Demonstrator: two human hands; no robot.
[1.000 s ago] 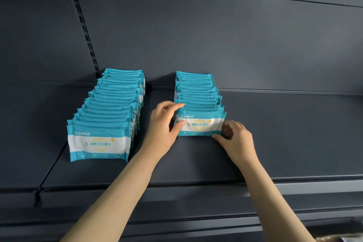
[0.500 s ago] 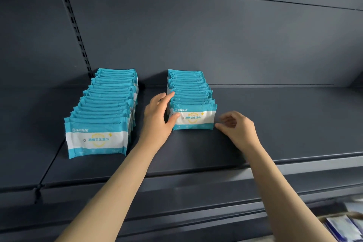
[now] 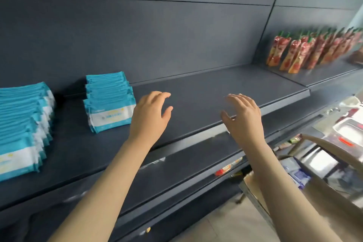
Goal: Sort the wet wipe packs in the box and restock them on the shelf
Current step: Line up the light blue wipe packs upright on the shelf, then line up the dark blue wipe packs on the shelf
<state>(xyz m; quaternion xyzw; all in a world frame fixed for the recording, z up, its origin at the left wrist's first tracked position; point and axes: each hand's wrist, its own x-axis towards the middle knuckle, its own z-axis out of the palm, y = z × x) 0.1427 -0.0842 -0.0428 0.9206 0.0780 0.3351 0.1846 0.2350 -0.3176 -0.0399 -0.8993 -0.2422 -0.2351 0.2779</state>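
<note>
Both hands, left (image 3: 149, 116) and right (image 3: 243, 117), hover released and empty above the shelf (image 3: 206, 94), right of two wet wipe rows (image 3: 109, 100).

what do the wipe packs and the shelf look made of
Wipe packs: soft plastic film, teal and white, slightly glossy; the crimped edges and wrinkles suggest it. Shelf: probably painted sheet metal, matte dark grey; thin folded front lip and flat even surface.
</note>
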